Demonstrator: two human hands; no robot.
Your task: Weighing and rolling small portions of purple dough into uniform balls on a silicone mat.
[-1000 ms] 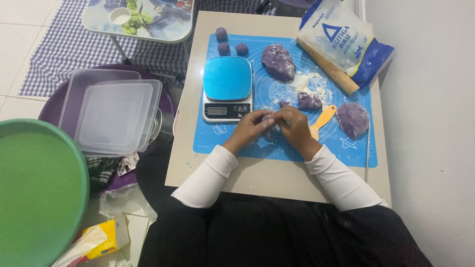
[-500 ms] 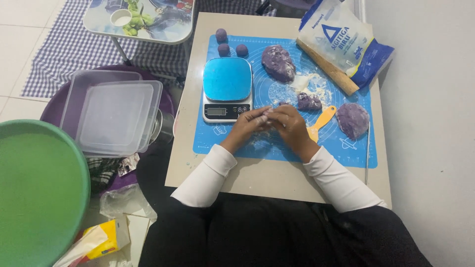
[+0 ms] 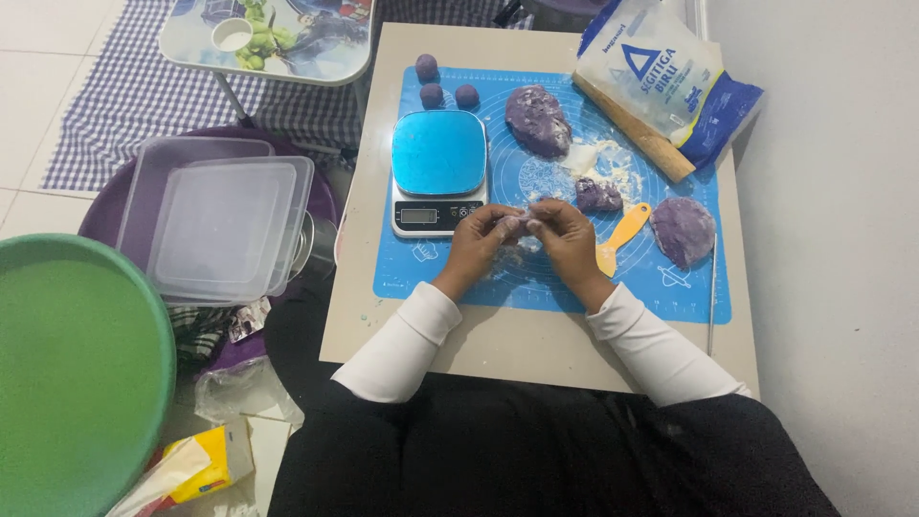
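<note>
Little has changed over the last second: both hands stay together at the mat's (image 3: 450, 278) near edge, just below the scale (image 3: 438, 170). The left hand (image 3: 483, 241) and right hand (image 3: 565, 239) are pressed close, fingertips pinching a small dough piece (image 3: 522, 225) between them; it now shows paler, floured. At twelve o'clock from the hands lies a dough lump (image 3: 538, 119), at three o'clock a scraper (image 3: 620, 237) and a flat disc (image 3: 683, 230). Three balls (image 3: 446, 86) sit untouched at eleven o'clock. The shaping seems ongoing.
</note>
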